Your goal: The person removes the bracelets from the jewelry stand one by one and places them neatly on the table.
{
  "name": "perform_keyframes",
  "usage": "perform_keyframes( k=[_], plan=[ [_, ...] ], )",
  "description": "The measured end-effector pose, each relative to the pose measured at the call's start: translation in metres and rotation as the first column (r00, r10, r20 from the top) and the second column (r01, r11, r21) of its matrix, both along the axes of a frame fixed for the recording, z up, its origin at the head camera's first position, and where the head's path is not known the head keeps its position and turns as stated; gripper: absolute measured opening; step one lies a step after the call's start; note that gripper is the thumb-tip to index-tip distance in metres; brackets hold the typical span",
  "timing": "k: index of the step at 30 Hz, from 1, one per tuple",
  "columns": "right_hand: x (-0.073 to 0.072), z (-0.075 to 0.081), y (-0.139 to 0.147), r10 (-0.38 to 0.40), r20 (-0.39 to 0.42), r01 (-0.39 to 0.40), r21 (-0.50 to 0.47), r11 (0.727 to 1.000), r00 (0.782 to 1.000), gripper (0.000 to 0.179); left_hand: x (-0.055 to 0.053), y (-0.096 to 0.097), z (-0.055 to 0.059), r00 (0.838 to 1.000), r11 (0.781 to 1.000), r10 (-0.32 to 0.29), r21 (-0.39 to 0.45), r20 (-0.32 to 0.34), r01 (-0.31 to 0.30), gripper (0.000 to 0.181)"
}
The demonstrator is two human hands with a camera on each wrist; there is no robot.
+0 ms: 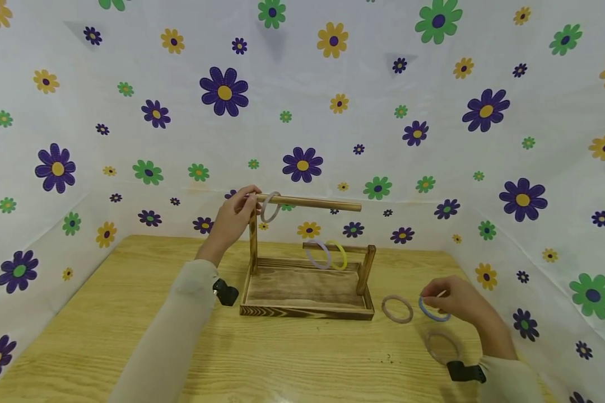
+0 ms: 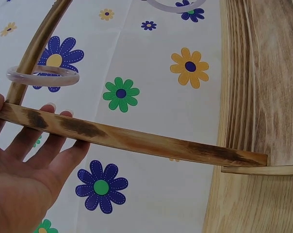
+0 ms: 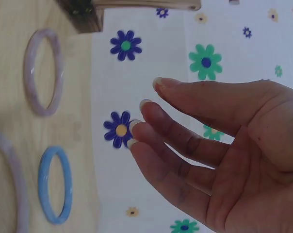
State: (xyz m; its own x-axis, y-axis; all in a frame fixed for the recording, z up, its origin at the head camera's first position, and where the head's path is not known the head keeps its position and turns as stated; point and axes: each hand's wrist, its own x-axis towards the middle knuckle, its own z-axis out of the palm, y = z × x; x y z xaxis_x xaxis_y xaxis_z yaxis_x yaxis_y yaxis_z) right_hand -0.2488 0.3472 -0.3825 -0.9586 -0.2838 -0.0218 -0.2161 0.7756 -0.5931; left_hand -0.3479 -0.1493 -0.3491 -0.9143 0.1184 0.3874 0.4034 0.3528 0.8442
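Observation:
My left hand grips the top of the tall left post of a wooden stand, fingers behind it in the left wrist view. Beside that hand, a pale bangle hangs on the upper bar. A lilac bangle and a yellow bangle hang on the lower bar. My right hand hovers over a blue bangle, its fingertips overlapping it in the head view. In the right wrist view, thumb and fingers are apart with nothing between them, and the blue bangle lies on the table.
A pinkish bangle lies between the stand's tray base and the blue one. Nearer the front is another pale bangle, partly shaded by the right arm. Flowered white sheeting closes off the back and sides of the wooden table.

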Motion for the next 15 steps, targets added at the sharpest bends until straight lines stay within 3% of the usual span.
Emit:
perform_keyframes(
  k=[15],
  plan=[
    [-0.019,0.035,-0.069,0.020,-0.186,-0.034,-0.071,0.997,0.982,0.016,0.002,0.000,0.001,1.000,1.000,-0.004,0.006,-0.003,0.004,0.040]
  ],
)
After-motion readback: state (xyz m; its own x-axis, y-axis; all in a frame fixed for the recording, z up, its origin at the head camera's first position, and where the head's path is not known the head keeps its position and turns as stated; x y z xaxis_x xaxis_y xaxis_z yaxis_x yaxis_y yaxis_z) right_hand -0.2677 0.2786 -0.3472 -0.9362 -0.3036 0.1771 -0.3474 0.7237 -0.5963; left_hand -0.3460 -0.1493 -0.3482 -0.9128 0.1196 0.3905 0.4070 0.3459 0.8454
